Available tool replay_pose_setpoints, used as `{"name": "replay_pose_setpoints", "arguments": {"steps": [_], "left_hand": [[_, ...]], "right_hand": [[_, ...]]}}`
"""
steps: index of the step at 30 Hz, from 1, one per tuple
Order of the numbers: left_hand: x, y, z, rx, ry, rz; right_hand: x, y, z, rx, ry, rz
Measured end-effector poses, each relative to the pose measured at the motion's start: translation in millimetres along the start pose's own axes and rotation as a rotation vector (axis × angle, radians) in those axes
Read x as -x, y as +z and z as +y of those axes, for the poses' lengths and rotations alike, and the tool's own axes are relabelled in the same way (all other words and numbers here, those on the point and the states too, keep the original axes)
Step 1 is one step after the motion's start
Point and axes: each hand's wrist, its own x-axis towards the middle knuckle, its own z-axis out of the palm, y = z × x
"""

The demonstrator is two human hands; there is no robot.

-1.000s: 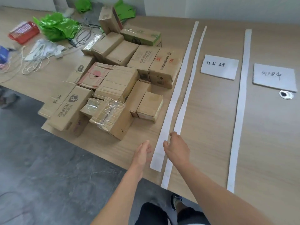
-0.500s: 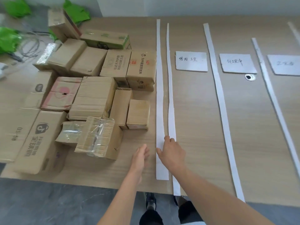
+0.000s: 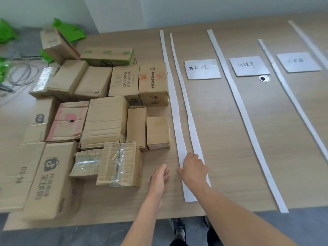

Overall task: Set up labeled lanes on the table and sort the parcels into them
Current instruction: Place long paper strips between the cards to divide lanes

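Several cardboard parcels (image 3: 104, 121) crowd the left half of the wooden table (image 3: 221, 139). Long white paper strips run away from me as lane lines. Two of them, a left strip (image 3: 170, 96) and a thinner strip (image 3: 184, 103), lie close together beside the parcels. My right hand (image 3: 193, 170) rests palm down on the near ends of these two strips. My left hand (image 3: 159, 176) hovers just left of them over bare wood, fingers loosely curled and holding nothing. Three white label cards lie between the strips: one (image 3: 202, 69), a second (image 3: 248, 65), a third (image 3: 298, 62).
More strips lie to the right: one (image 3: 243, 112), another (image 3: 291, 96), and a far one (image 3: 308, 41). A round metal grommet (image 3: 264, 78) sits below the middle card. Green bags (image 3: 67, 30) and cables (image 3: 21, 75) lie at the far left. The table's near edge runs just below my hands.
The view has swung right, showing a third card and more strips. My right hand stays on the near ends of the two strips, which now lie straighter; my left hand stays beside them.
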Motion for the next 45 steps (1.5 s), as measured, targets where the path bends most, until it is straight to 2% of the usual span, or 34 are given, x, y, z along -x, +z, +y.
{"name": "replay_pose_setpoints", "arguments": {"steps": [5,10,22,31,45], "left_hand": [[3,-3,2,-0.017,-0.003,-0.023],[3,2,8,-0.023,0.040,-0.021],[15,82,56,-0.047,0.216,-0.204],[54,198,65,-0.115,0.321,-0.319],[134,445,10,-0.139,0.351,-0.398]], "right_hand": [[1,-6,-4,-0.156,0.059,-0.051],[4,-28,2,-0.275,0.092,-0.021],[29,-92,70,-0.431,0.114,0.189],[42,-132,185,-0.509,0.171,0.318],[49,-171,449,-0.490,0.198,0.373]]}}
